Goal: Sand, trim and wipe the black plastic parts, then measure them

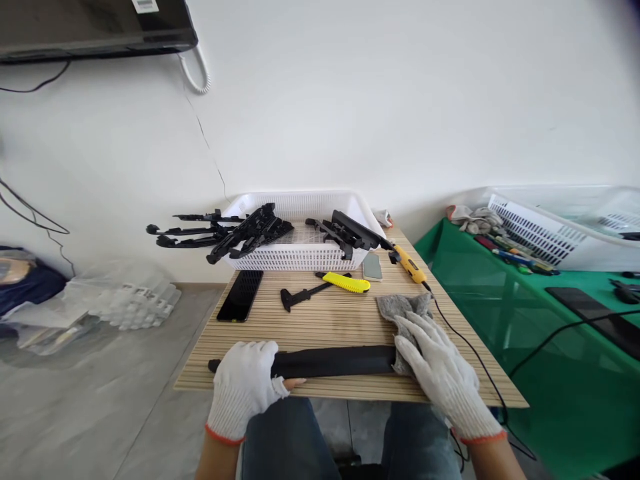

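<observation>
A long black plastic strip lies along the front edge of the wooden table. My left hand, in a white knit glove with a bare thumb showing, is closed around the strip near its left end. In a matching glove, my right hand presses a grey cloth over the strip's right end, which is hidden beneath. Beyond the strip are a black caliper and a yellow utility knife lying partly over it.
A white basket at the back holds several black plastic parts jutting over its rim. A phone lies left. A yellow corded tool rests at right, its cable trailing down. The green-covered table carries another white basket.
</observation>
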`<state>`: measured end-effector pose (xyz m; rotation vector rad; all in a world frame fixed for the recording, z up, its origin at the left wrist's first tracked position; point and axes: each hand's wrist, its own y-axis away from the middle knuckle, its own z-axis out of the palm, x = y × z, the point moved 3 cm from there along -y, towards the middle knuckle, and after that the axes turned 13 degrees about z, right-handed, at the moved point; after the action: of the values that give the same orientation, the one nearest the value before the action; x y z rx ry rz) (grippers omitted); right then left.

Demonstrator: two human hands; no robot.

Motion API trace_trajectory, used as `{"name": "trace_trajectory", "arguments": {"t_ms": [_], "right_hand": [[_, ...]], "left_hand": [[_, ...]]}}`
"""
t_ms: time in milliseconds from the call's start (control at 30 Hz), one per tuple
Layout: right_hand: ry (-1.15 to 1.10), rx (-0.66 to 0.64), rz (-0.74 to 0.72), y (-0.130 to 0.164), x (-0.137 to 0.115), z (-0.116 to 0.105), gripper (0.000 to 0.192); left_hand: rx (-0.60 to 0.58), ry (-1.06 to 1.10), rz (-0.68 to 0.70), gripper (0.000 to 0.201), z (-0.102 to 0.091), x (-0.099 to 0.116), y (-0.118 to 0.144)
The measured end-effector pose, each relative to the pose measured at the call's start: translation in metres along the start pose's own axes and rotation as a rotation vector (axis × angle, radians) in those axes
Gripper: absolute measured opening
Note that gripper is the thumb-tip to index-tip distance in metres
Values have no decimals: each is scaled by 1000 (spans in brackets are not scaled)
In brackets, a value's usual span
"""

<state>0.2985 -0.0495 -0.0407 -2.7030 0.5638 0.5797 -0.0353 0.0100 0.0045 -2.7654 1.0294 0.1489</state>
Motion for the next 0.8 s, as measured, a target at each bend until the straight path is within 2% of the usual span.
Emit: {"name": "trace_trajectory", "arguments": {"t_ms": [167,300,467,600,667,800], "right_hand": [[22,-62,-64,-14,-1,2,54],[51,14,-31,-13,-10,2,54],[217,166,138,24,-46,6,61],[299,193,155,56,-81,15,69],[276,158,84,66,-99,21,70],[97,17,-260,82,-145,35,69]], "left_hand": [[-18,-16,-22,54,0,0,-1],[-34,-32,-38,57,-3,0,-4],[-26,-36,-23,58,-3,0,-4],[-42,-44,-25,57,-1,-2,-4],[-59,-37,-29,56,-2,-4,-4],[-103,-15,-26,51,-3,-5,-5]]}}
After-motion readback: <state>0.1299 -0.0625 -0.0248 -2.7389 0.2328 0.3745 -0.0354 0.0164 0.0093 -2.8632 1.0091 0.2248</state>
